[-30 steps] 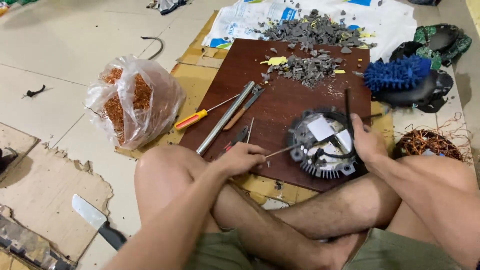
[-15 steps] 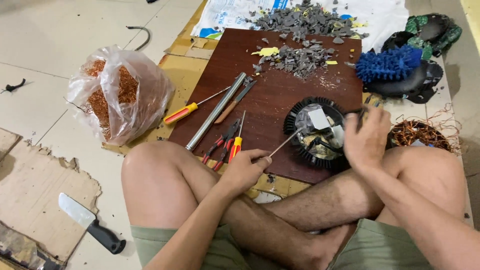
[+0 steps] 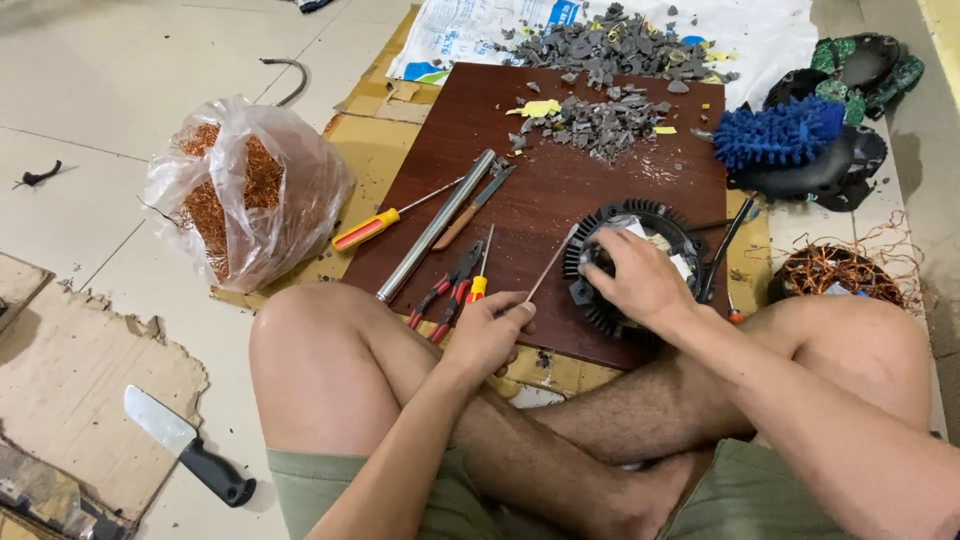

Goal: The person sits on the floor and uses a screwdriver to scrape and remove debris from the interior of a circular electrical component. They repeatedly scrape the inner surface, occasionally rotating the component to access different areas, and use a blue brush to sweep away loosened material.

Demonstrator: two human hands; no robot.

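Currently we press the right hand (image 3: 640,280) flat over the round black motor part (image 3: 628,268), fingers spread across its finned rim, so that it cannot turn or slide on the brown board (image 3: 560,190). We pinch a thin metal rod (image 3: 552,262) in the left hand (image 3: 488,335), thumb and forefinger closed on its near end; its far tip reaches the part's left edge, a grip that seems to favour fine control over force. The two hands are apart, joined only through rod and part.

Just left of the left hand we keep red-handled pliers (image 3: 445,292) and a small screwdriver (image 3: 480,275), with a long steel tube (image 3: 435,225) and a yellow-and-red screwdriver (image 3: 375,228) beyond them, all within easy reach on the board's near-left side. Beyond the right hand lies a heap of grey fragments (image 3: 600,120), apparently pushed clear of the working spot. Right of the right hand, off the board, sit a coil of copper wire (image 3: 840,272) and a blue brush (image 3: 778,132).

Far left of both hands a clear bag of copper wire (image 3: 245,200) stands on the floor, and a knife (image 3: 185,445) lies near torn cardboard (image 3: 80,400), well apart from the work.
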